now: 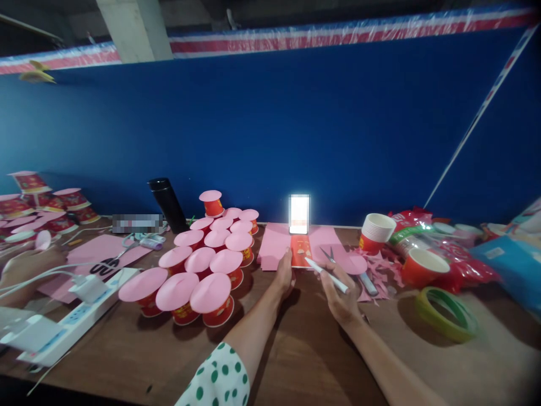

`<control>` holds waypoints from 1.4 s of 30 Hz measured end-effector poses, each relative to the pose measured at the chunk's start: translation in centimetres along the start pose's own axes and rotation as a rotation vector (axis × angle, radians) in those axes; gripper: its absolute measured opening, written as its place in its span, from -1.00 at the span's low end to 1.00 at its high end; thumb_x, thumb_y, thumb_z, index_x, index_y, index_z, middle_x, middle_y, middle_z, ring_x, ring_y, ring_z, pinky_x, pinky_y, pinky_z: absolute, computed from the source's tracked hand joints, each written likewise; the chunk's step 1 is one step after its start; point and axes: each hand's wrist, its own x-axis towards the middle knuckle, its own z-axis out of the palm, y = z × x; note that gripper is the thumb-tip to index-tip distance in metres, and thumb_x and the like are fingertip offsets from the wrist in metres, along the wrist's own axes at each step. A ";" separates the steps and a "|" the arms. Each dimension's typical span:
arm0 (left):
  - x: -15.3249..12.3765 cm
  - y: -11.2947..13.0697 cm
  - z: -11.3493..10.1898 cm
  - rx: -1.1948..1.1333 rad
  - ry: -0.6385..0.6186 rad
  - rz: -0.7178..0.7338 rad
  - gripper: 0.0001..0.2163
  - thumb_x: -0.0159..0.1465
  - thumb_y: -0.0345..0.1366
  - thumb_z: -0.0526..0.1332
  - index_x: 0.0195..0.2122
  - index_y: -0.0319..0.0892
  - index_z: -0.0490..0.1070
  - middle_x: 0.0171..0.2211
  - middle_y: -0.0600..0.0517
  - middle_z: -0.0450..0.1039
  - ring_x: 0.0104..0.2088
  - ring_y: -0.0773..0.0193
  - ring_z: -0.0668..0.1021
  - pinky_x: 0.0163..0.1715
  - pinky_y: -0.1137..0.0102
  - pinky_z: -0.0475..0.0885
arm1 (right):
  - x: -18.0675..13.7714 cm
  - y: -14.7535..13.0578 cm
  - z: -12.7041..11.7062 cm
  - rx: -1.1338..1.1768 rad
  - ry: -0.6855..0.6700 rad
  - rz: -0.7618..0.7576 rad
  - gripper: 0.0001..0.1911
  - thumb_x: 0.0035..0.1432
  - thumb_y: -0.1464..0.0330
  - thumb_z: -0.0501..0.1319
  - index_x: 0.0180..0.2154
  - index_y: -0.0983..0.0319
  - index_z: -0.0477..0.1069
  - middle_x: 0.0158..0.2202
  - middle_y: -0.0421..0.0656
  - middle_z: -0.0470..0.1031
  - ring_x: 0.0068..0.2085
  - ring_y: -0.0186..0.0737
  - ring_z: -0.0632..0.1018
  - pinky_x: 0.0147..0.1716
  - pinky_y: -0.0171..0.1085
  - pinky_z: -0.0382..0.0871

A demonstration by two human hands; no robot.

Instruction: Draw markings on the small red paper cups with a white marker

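Note:
My left hand (284, 274) rests on the edge of a flattened red paper cup piece (301, 251) that lies on pink paper sheets (273, 246). The fingers press it down. My right hand (340, 293) is closed around a white pen (327, 274), whose tip points toward the red piece. Small scissors (328, 255) lie just beyond the pen, next to a pink paper disc (355, 264). A lit phone (298, 213) stands upright behind the pink sheets.
Several red cups capped with pink discs (203, 270) cluster at the left. A black flask (167, 204), a power strip (76, 316), a stack of paper cups (374, 232), pink scraps (382, 276), a green tape roll (446, 313) and bags surround the spot. A blue wall closes the back.

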 end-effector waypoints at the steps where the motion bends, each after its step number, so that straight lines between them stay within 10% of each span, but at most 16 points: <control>1: 0.0 0.0 0.0 0.003 0.002 0.000 -0.52 0.09 0.10 0.21 -0.28 -0.30 0.46 -0.38 -0.10 0.53 -0.24 0.13 0.55 -0.19 0.31 0.39 | 0.0 0.0 0.0 0.000 0.012 0.005 -0.80 0.20 0.28 0.10 -0.21 0.21 0.42 -0.40 -0.18 0.50 -0.38 -0.27 0.53 -0.37 -0.35 0.42; 42: 0.0 -0.1 0.1 -0.013 -0.031 0.044 -0.57 0.14 0.04 0.20 -0.25 -0.29 0.45 -0.32 -0.11 0.54 -0.15 0.11 0.54 -0.08 0.28 0.36 | 0.0 -0.3 0.0 -0.044 0.001 -0.032 -0.78 0.20 0.28 0.10 -0.19 0.21 0.42 -0.35 -0.15 0.54 -0.37 -0.26 0.55 -0.35 -0.33 0.44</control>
